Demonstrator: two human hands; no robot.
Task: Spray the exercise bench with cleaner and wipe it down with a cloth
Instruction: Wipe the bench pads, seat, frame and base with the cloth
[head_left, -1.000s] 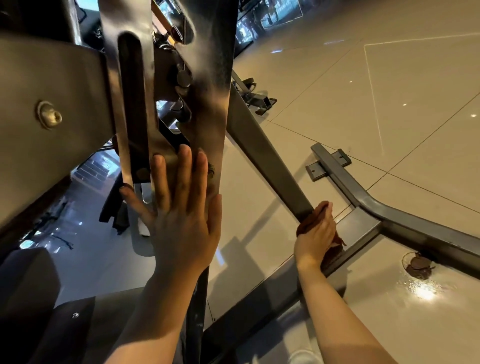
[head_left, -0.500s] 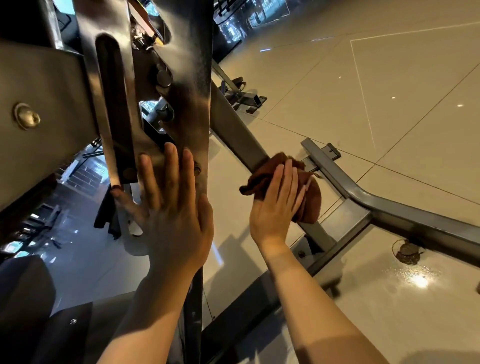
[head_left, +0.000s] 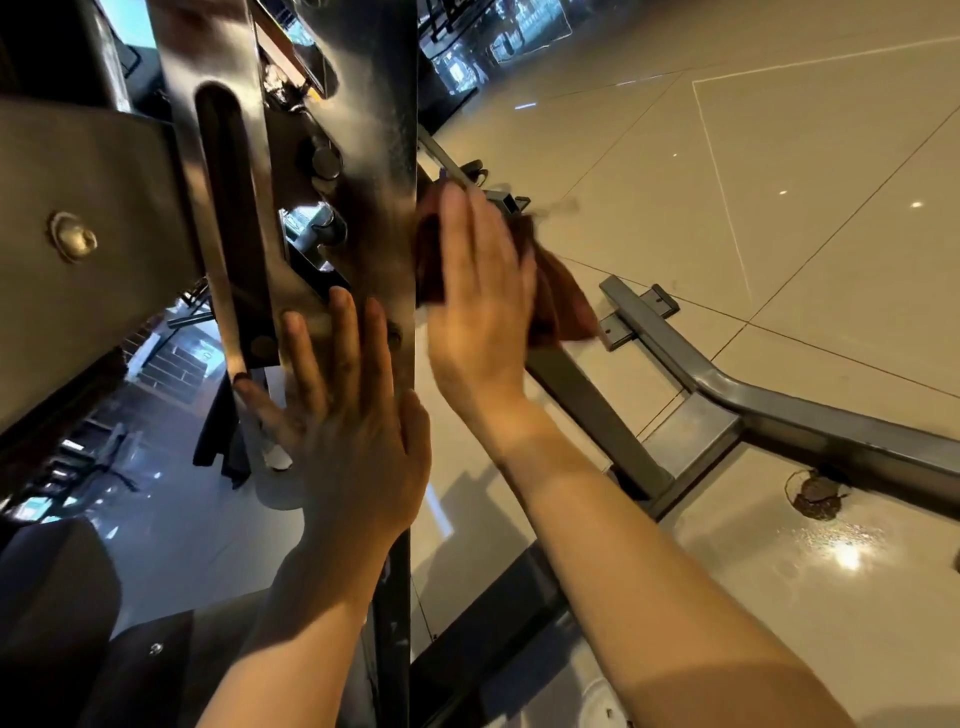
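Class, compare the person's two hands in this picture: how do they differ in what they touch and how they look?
The left hand lies bare and flat on the upright metal post; the right hand presses a brown cloth against the post's side. The left hand looks sharp, the right hand blurred. The right hand sits higher. Both have straight fingers.

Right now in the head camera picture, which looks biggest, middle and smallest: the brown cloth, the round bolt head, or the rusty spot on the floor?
1. Brown cloth, though partly hidden behind the right hand.
2 and 3. Bolt head and rusty floor spot look alike; the bolt is much nearer the camera, so unsure.
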